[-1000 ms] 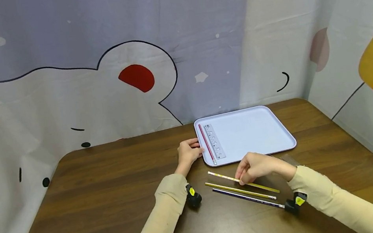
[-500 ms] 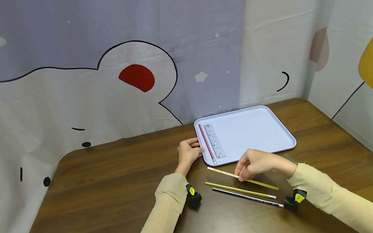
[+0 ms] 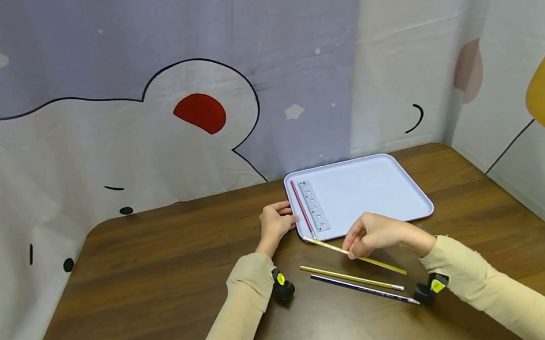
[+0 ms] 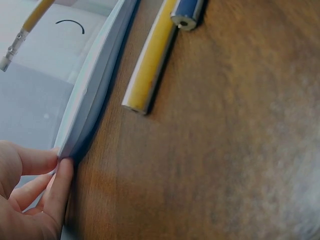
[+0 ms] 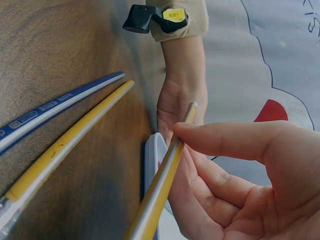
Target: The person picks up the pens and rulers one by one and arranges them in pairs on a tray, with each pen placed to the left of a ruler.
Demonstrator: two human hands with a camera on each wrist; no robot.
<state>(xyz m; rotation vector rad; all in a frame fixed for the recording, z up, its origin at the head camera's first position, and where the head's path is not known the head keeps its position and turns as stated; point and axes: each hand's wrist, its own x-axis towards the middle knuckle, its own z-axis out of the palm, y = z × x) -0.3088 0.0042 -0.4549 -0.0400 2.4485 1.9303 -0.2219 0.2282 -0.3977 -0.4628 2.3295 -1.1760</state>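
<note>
Yellow pencil pinched in right hand, lifted just off the wooden table.

Held between thumb and fingertips near its middle, slanting from near right to far left, eraser tip just over the near left corner of the pale tray. Left hand gripping the tray's left rim, fingers curled round the edge. Inside the tray along its left side: red pencil and clear ruler, side by side. On the table near the right hand, roughly parallel and close together: plain yellow pencil, then dark blue pencil nearest of all. Patterned cloth backdrop behind the far edge.
</note>
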